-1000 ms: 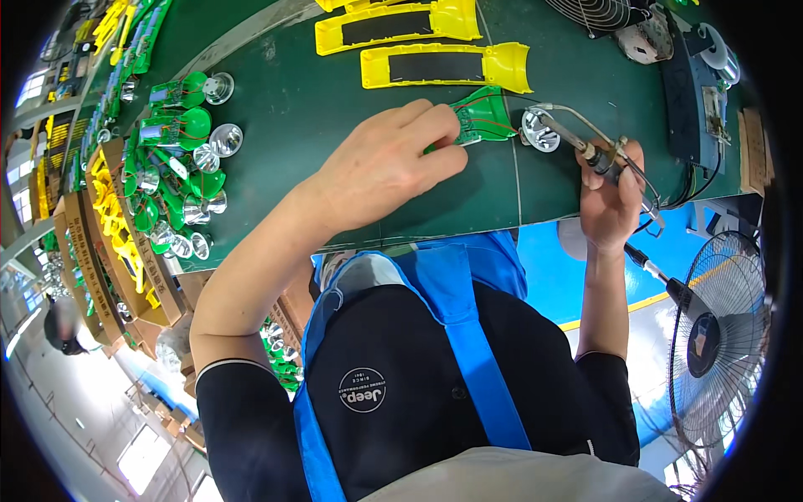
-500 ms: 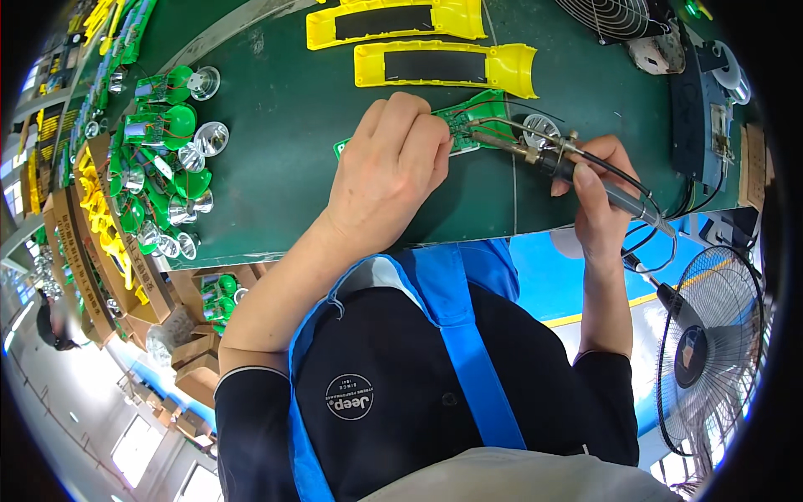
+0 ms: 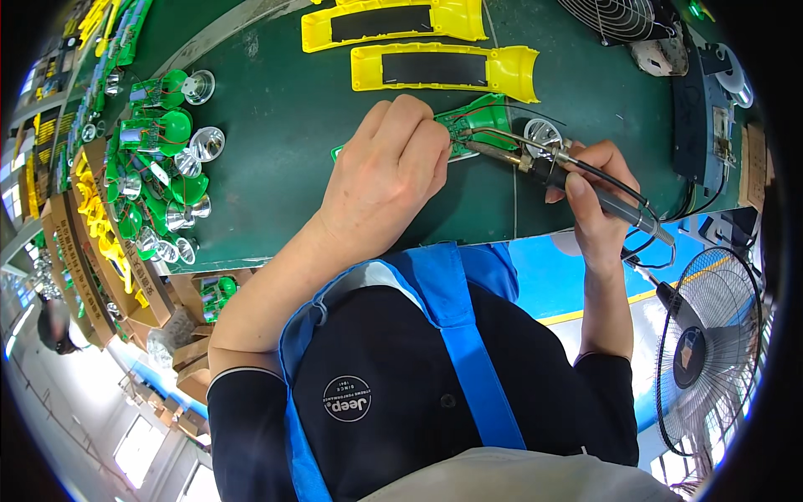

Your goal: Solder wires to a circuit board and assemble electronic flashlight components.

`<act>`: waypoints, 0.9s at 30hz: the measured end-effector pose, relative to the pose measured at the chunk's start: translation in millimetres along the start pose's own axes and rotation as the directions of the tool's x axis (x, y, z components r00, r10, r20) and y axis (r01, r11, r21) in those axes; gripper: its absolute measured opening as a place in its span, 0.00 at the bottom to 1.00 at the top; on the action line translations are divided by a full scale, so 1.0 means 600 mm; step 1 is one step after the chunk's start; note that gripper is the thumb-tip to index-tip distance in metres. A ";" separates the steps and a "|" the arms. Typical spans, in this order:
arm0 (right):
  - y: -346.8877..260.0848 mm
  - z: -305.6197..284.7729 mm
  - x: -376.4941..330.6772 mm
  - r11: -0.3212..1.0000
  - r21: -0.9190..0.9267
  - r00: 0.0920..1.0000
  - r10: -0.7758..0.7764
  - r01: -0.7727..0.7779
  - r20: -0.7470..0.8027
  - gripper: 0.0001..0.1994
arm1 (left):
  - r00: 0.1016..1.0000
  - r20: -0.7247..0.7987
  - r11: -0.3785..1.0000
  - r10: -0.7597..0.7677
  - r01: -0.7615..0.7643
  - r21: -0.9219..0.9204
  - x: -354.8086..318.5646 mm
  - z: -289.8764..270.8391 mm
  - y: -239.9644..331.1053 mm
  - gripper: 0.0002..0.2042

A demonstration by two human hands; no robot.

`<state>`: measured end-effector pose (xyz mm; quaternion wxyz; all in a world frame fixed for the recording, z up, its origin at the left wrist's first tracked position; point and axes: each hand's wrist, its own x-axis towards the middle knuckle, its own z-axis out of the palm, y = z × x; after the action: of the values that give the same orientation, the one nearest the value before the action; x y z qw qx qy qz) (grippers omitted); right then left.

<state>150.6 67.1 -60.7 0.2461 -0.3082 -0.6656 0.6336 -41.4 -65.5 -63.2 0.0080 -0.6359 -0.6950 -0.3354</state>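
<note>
On the bench, a green plastic housing [image 3: 492, 110] with a circuit board and thin red and black wires lies partly under my left hand [image 3: 386, 180]. That hand is closed, fingers curled down at the board's edge; whatever its fingertips pinch is hidden beneath them. My right hand [image 3: 595, 201] grips a soldering iron [image 3: 548, 172] with a thin feed tube along it. Iron tip and tube end meet at the board, just right of my left fingertips. A round silver reflector [image 3: 543, 134] sits behind the iron, by the housing's wide end.
Two yellow shells [image 3: 512, 71] with black panels lie beyond the housing. Several green housings with reflectors [image 3: 171, 130] crowd the left side. At right stand a grey box-shaped unit [image 3: 698, 125] with a solder spool, and a wire-guarded fan [image 3: 615, 15]. A larger fan [image 3: 711, 347] stands below the bench edge.
The view has shifted slightly. The iron and its feed tube have moved a little left over the board, with my right hand following. My left hand stays nearly in place.
</note>
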 end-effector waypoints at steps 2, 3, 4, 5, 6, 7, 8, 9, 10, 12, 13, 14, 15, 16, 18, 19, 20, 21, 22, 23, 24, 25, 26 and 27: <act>0.000 0.000 0.000 1.000 -0.014 1.000 -0.011 0.011 0.004 0.13 | 1.000 0.013 1.000 -0.003 0.003 -0.007 0.000 -0.003 0.000 0.12; 0.001 0.000 -0.001 1.000 -0.002 1.000 -0.015 0.015 0.009 0.13 | 1.000 0.026 1.000 -0.004 0.005 -0.015 0.000 -0.004 -0.001 0.12; 0.002 0.000 -0.002 1.000 0.010 1.000 -0.020 0.020 0.015 0.14 | 1.000 0.027 1.000 -0.004 0.004 -0.015 0.000 -0.004 -0.001 0.12; 0.003 -0.001 -0.003 1.000 0.011 1.000 -0.019 0.019 0.014 0.14 | 1.000 0.029 1.000 -0.004 0.004 -0.015 0.001 -0.005 -0.001 0.12; 0.006 -0.002 -0.005 0.999 0.028 1.000 -0.024 0.024 -0.003 0.13 | 1.000 0.031 1.000 -0.003 0.003 -0.015 0.001 -0.004 -0.001 0.12; 0.008 -0.003 -0.006 0.999 0.044 0.999 -0.028 0.029 -0.019 0.13 | 0.999 0.033 1.000 -0.002 0.002 -0.015 0.001 -0.004 -0.001 0.12; 0.008 -0.004 -0.007 0.999 0.045 0.999 -0.028 0.028 -0.021 0.13 | 0.999 0.036 1.000 -0.002 0.003 -0.019 0.001 -0.005 -0.002 0.12; 0.009 -0.005 -0.008 0.998 0.065 0.999 -0.019 0.022 -0.049 0.13 | 0.999 0.037 1.000 -0.003 0.003 -0.022 0.001 -0.004 -0.002 0.12; 0.010 -0.006 -0.008 0.996 0.084 0.997 -0.009 0.016 -0.076 0.12 | 0.999 0.038 1.000 -0.002 0.003 -0.022 0.001 -0.004 -0.002 0.12; 0.011 -0.008 -0.007 0.996 0.087 0.998 -0.008 0.014 -0.068 0.12 | 1.000 0.026 1.000 -0.008 0.008 -0.009 0.001 -0.004 0.000 0.12; 0.011 -0.008 -0.006 0.996 0.088 0.998 -0.007 0.013 -0.060 0.12 | 1.000 0.027 1.000 -0.007 0.007 -0.009 0.001 -0.004 0.000 0.12; 0.011 -0.008 -0.006 0.996 0.088 0.998 -0.007 0.012 -0.060 0.12 | 1.000 0.029 1.000 -0.012 0.012 -0.010 0.001 -0.004 0.001 0.12; 0.010 -0.008 -0.006 0.995 0.094 0.999 -0.016 0.020 -0.048 0.12 | 0.999 0.030 1.000 -0.016 0.016 -0.011 0.001 -0.004 0.001 0.12; 0.010 -0.008 -0.006 0.995 0.099 0.999 -0.025 0.029 -0.035 0.12 | 0.999 0.029 1.000 -0.015 0.016 -0.011 0.001 -0.004 0.001 0.12; 0.010 -0.009 -0.005 0.993 0.118 0.999 -0.028 0.032 -0.037 0.12 | 0.999 0.033 1.000 -0.015 0.015 -0.009 0.001 -0.004 0.001 0.12; 0.009 -0.009 -0.004 0.990 0.136 0.999 -0.031 0.036 -0.039 0.12 | 0.999 0.031 1.000 -0.014 0.015 -0.010 0.001 -0.004 0.001 0.12; 0.008 -0.009 -0.004 0.990 0.134 0.999 -0.032 0.037 -0.040 0.12 | 0.999 0.035 1.000 -0.018 0.019 -0.011 0.001 -0.004 0.001 0.12; 0.006 -0.009 -0.003 0.991 0.105 0.996 -0.073 0.079 -0.060 0.13 | 0.999 0.039 1.000 -0.021 0.022 -0.013 0.001 -0.004 0.001 0.12; 0.003 -0.009 -0.002 0.990 0.074 0.990 -0.116 0.121 -0.078 0.13 | 0.999 0.037 1.000 -0.020 0.020 -0.015 0.002 -0.005 0.001 0.12; 0.000 -0.010 0.000 0.990 0.070 0.990 -0.117 0.123 -0.079 0.13 | 0.999 0.045 1.000 -0.023 0.023 -0.013 0.003 -0.006 0.002 0.12; -0.005 -0.011 0.004 0.984 0.086 0.985 -0.147 0.155 -0.086 0.14 | 0.998 0.053 1.000 -0.025 0.026 -0.011 0.004 -0.007 0.002 0.12; -0.008 -0.012 0.007 0.977 0.101 0.980 -0.177 0.186 -0.093 0.14 | 0.998 0.050 1.000 -0.023 0.024 -0.014 0.004 -0.007 0.002 0.12; -0.010 -0.012 0.010 0.978 0.096 0.979 -0.179 0.188 -0.094 0.14 | 0.998 0.057 1.000 -0.026 0.026 -0.014 0.004 -0.007 0.003 0.12; -0.012 -0.012 0.014 0.975 0.071 0.974 -0.206 0.212 -0.094 0.15 | 0.998 0.063 0.999 -0.028 0.029 -0.014 0.005 -0.008 0.003 0.12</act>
<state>149.5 78.0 -53.6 0.3520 -0.2531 -0.6570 0.6167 -42.2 -65.2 -57.5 -0.0233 -0.6363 -0.7014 -0.3203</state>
